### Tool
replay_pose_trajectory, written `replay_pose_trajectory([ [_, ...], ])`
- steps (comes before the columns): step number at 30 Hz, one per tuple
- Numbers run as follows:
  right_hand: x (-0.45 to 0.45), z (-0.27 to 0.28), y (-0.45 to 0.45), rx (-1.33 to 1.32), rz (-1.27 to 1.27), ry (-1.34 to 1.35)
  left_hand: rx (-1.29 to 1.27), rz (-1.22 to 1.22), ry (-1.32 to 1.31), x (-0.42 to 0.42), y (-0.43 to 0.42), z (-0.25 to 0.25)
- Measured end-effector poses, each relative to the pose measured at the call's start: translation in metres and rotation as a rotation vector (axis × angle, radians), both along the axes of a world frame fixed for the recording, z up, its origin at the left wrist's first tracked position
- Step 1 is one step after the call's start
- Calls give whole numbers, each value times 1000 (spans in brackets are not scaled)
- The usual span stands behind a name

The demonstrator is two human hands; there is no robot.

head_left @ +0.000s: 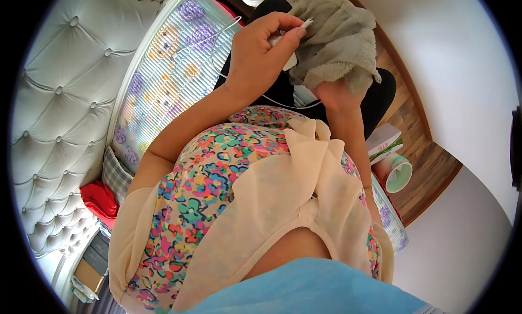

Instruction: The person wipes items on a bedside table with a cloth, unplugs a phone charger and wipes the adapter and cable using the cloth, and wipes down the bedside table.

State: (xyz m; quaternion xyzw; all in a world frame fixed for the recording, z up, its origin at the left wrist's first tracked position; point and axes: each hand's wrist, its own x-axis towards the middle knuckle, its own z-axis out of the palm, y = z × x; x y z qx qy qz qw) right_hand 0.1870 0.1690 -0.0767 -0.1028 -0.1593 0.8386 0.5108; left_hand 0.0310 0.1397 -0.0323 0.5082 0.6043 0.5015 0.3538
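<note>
My left hand (254,56) is closed, thumb and fingertips pinching the white cable end (308,23), whose small tip points up and right. A white block (291,62), perhaps a charger, shows partly below the fingers. The thin white cable (215,48) loops left of the wrist and runs across the lap toward my right wrist. My right hand (341,98) is at the lower edge of a crumpled grey fluffy cloth (340,45). Its fingers are hidden in the folds, and the cloth drapes over them. The cloth lies just right of the cable end.
I sit on a bed with a quilted, bear-patterned mat (163,91). A tufted white headboard (65,118) stands at left, with a red cloth (99,202) and checked pillow (117,170) nearby. At right are a green-lined bin (399,176), a box (384,139) and wooden floor (435,170).
</note>
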Motion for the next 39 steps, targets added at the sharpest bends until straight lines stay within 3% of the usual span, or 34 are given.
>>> replay_pose_trajectory([
  [4, 0, -12, 2, 47, -80, -211, -45, -144, -176, 4, -3, 12],
  [8, -9, 1, 0, 51, -111, -303, -46, -226, -122, 0, -2, 1],
  [9, -6, 2, 1, 578, -318, -880, -53, -233, -99, -1, -3, 1],
  [11, -5, 4, 0, 1108, -517, -1453, -69, -247, -77, -1, -4, 2],
  [13, -9, 4, 2, 544, -373, -913, -72, -313, -134, -2, -1, 3],
  [14, -6, 0, 6, 542, -376, -914, -73, -316, -134, -1, -1, 3],
  [15, 0, -4, 10, 800, -504, -1197, -84, -327, -128, 0, -1, 4],
  [17, 6, -4, 15, 1061, -634, -1477, -95, -341, -120, -1, -2, 8],
  [19, 9, 1, 18, 298, -359, -631, -327, -376, -246, -5, -4, 18],
  [20, 10, 2, 19, -67, -204, -199, -328, -376, -244, -6, -4, 21],
  [22, 16, -9, 9, -3, -182, -251, -432, -354, -520, -5, -4, 24],
  [23, 18, -17, 7, 246, -186, -549, -433, -356, -521, -4, -3, 23],
  [26, 17, -26, 4, 323, -73, -496, -469, -356, -581, -3, -1, 17],
  [27, 17, -26, 2, 525, -88, -881, -468, -345, -632, -2, 0, 15],
  [30, 12, -26, 0, 591, -141, -1144, -455, -330, -702, 1, 0, 11],
  [33, 8, -24, 1, 557, -224, -946, -493, -312, -772, 2, -1, 8],
  [35, 10, -25, 8, 1195, -506, -1435, -540, -296, -820, 2, 0, 6],
  [36, 7, -26, 7, 1194, -509, -1436, -549, -326, -845, 1, 1, 3],
  [37, 2, -28, 4, 693, -323, -1026, -558, -355, -869, 0, 1, 2],
  [39, 2, -37, 1, 208, -141, -596, -574, -391, -844, -1, 3, 3],
])
